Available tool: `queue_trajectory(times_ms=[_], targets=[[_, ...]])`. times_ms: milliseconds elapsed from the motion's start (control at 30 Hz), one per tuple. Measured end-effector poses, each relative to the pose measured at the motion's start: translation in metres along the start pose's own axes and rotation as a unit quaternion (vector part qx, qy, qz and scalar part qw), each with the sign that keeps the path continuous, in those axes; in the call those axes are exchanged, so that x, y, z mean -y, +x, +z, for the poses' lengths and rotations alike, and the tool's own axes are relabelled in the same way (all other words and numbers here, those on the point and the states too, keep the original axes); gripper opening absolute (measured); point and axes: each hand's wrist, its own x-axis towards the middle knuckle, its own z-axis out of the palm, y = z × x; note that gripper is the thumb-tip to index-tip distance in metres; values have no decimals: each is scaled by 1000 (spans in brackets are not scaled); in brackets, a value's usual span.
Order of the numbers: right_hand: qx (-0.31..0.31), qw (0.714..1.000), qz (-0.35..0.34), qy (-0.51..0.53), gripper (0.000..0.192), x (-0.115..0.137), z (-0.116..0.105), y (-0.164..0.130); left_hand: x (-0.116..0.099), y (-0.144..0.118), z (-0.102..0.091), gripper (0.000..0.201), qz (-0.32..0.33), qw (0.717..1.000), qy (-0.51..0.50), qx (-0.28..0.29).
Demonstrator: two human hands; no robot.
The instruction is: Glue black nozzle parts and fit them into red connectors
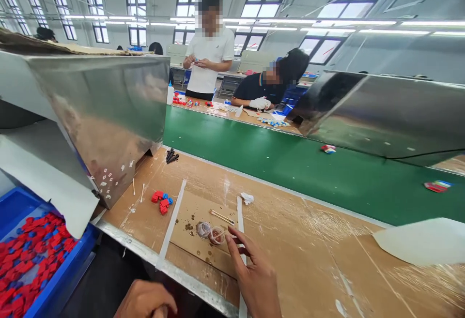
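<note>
My right hand (252, 265) pinches a thin pale stick, seemingly a cotton swab (220, 234), between thumb and fingertips. The swab's far end dips into a small round clear cup (217, 235) with reddish-brown contents. Touching that cup on its left is a second small cup (203, 230) with greyish contents. Both stand on a piece of cardboard (185, 245) dotted with brown spots. Just behind them lie a few cotton swabs (222, 217). My left hand (145, 301) is curled at the bottom edge, in front of the table; whatever its fingers may hold is hidden.
Red and blue plastic pieces (162, 202) lie left of the cardboard; more fill a blue bin (83, 240). Black parts (172, 156) and a crumpled tissue (247, 198) lie behind. A metal housing (109, 124) stands left. Beyond the green conveyor belt (232, 148), two people work.
</note>
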Motion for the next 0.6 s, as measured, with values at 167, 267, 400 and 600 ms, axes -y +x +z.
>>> queue_trajectory(times_ms=[167, 267, 400, 600], targets=[[21, 1000, -2, -15, 45, 3, -3, 3, 14, 75, -45, 48, 134, 941, 237, -202], [15, 1000, 1, -16, 45, 1, -7, 2, 32, 117, -71, 63, 167, 926, 269, -205], [12, 1000, -1, -13, 43, -3, -11, 1, 53, 143, -83, 59, 190, 925, 280, -176], [18, 1000, -8, -23, 38, -4, -8, 3, 34, 133, -85, 59, 173, 922, 307, -160]])
